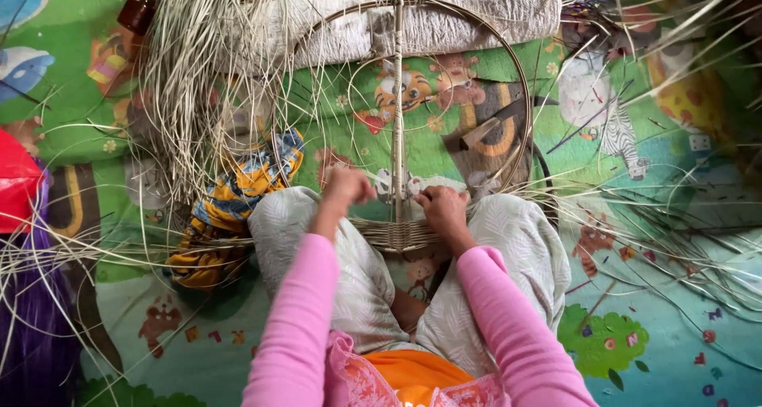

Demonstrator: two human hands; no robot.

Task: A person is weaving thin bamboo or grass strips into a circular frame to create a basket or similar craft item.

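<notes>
On the floor, a person in pink sleeves sits cross-legged on a cartoon-printed play mat, seen from above. Round cane hoop frame lies flat in front of the knees, its near edge resting across the lap. Upright centre rib runs from far rim to near rim. Woven band of cane started at the near rim, between the two hands.

Left hand: fingers curled closed, pinching a thin cane strand just left of the rib. Right hand: fingers closed, pressing on the weave just right of the rib, touching the woven band.

Loose cane strips heaped at upper left, more strands fanning out to the right across the mat. Folded whitish cloth lies along the far side, under the hoop's far rim. Yellow-blue patterned cloth bunched beside the left knee. Brown bottle at top left. Dark-bladed tool lies inside the hoop, right of the rib.
</notes>
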